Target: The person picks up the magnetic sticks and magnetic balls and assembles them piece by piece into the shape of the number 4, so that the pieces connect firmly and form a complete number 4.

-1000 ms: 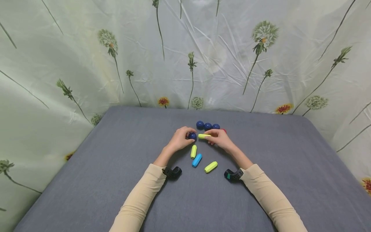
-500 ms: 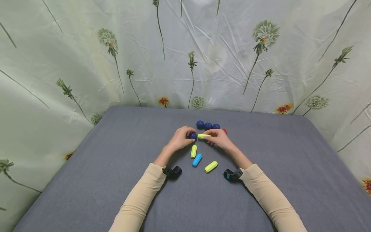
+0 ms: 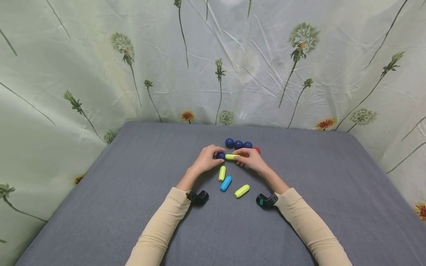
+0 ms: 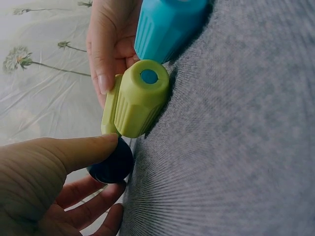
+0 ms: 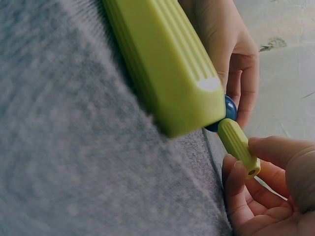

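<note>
A dark blue ball (image 3: 220, 155) sits between the thumb and fingers of my left hand (image 3: 207, 159). My right hand (image 3: 251, 159) pinches a yellow-green ribbed rod (image 3: 230, 157) by its right part. The rod's left end meets the ball in the head view; the right wrist view also shows the rod (image 5: 237, 145) up against the ball (image 5: 230, 109). Just in front of the hands lie a second yellow-green rod (image 3: 222, 173) and a light blue rod (image 3: 226, 183). A third yellow-green rod (image 3: 242, 191) rests nearer to me.
Behind the hands, three dark blue balls (image 3: 238, 144) stand in a row on the grey cloth surface (image 3: 159, 159). A red ball (image 3: 256, 150) shows partly behind my right hand. A flowered curtain (image 3: 199, 88) hangs along the back and sides.
My right hand has moved slightly left with its yellow-green rod, closing the gap to the dark blue ball. My left hand and the lying rods have stayed in place.
</note>
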Motion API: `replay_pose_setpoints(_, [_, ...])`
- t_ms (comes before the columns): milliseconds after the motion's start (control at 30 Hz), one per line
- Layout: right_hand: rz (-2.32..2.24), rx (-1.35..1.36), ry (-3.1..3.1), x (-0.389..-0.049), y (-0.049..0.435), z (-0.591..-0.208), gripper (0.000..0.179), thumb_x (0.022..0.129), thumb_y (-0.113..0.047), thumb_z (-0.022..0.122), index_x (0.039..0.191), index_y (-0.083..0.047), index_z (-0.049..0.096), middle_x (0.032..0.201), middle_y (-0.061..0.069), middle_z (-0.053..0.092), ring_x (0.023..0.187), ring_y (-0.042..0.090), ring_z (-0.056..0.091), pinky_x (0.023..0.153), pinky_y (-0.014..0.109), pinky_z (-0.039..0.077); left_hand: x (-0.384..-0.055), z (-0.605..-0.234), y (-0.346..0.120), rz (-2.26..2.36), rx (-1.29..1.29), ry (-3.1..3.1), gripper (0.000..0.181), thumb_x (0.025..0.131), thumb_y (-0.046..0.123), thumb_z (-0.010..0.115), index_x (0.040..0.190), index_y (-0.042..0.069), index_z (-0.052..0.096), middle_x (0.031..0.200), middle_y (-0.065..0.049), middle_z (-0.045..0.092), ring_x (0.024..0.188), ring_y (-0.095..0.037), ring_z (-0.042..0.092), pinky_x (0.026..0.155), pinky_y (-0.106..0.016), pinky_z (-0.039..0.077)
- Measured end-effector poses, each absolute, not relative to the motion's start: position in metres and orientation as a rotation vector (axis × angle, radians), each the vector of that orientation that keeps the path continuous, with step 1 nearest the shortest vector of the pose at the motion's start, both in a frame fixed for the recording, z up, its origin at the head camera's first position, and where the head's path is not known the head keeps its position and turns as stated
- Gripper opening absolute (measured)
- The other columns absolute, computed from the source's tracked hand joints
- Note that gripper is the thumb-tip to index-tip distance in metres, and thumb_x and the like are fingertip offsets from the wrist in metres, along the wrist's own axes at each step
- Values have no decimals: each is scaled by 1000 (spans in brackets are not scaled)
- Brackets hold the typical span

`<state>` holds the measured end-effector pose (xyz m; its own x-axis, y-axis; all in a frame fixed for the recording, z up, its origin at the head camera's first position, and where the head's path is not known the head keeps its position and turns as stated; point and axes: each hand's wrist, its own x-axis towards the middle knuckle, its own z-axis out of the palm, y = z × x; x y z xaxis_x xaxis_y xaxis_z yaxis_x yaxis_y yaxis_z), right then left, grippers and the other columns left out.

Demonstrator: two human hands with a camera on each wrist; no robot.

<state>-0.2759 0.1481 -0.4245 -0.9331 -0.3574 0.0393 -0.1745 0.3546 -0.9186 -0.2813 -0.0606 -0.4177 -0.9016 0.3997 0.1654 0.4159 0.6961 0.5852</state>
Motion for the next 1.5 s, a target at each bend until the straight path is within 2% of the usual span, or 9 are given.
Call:
replay_pose_setpoints(700, [-1581,-449,2387,-275,168,-409,40,96,-19,51,126,7,52,111,29,61,77,9,63,72,25,55,-283,-422,-63,-1015,-672,-2866,29,83,15,70,112,12,68,95,-8,62,79,-17,47,70,-28,39])
replay_pose_setpoints(967, [-1557,-478,2510,-276,175,-396,38,97,-19,50,123,8,54,107,30,62,77,15,65,72,33,55,-284,-421,-63,-1034,-704,-2840,29,84,15,70,112,11,68,94,-8,62,78,-16,46,70,-27,37])
replay_pose_setpoints(1100, [-1623,-444,2613,-275,180,-392,34,97,-16,49,119,8,57,103,31,61,68,8,59,65,30,53,-284,-421,-64,-1034,-714,-2837,29,83,14,70,112,11,68,93,-8,62,78,-16,46,70,-27,37])
replay_pose_setpoints(1200, [-1653,-384,2734,-273,181,-389,29,95,-14,52,114,7,60,96,30,62,62,4,53,58,23,49,-284,-422,-64,-1038,-715,-2832,29,83,14,70,112,11,68,94,-8,62,78,-16,46,70,-28,38])
replay_pose_setpoints(1267, [-1636,-334,2830,-273,182,-389,26,94,-13,53,111,5,63,95,27,64,63,3,51,59,19,45,-284,-422,-64,-1040,-712,-2829,29,83,14,70,112,11,68,94,-8,62,78,-16,46,70,-28,38])
replay_pose_setpoints(1333, [-1588,-282,2927,-272,183,-390,24,93,-12,55,109,3,64,97,24,66,67,4,52,61,16,43,-284,-423,-64,-1043,-709,-2827,29,83,14,70,112,11,68,94,-8,62,79,-16,46,70,-28,38])
replay_pose_setpoints(1433, [-1511,-215,3026,-275,185,-397,23,91,-12,56,108,0,65,104,20,66,76,13,55,65,17,41,-283,-423,-64,-1042,-706,-2830,30,83,14,70,112,10,68,94,-8,62,79,-16,46,71,-28,38])
replay_pose_setpoints(1500, [-1492,-190,3043,-275,186,-399,24,89,-11,56,108,1,64,106,21,64,79,20,56,63,18,41,-283,-423,-64,-1045,-707,-2831,30,83,14,70,112,10,68,95,-9,62,79,-16,46,71,-28,39])
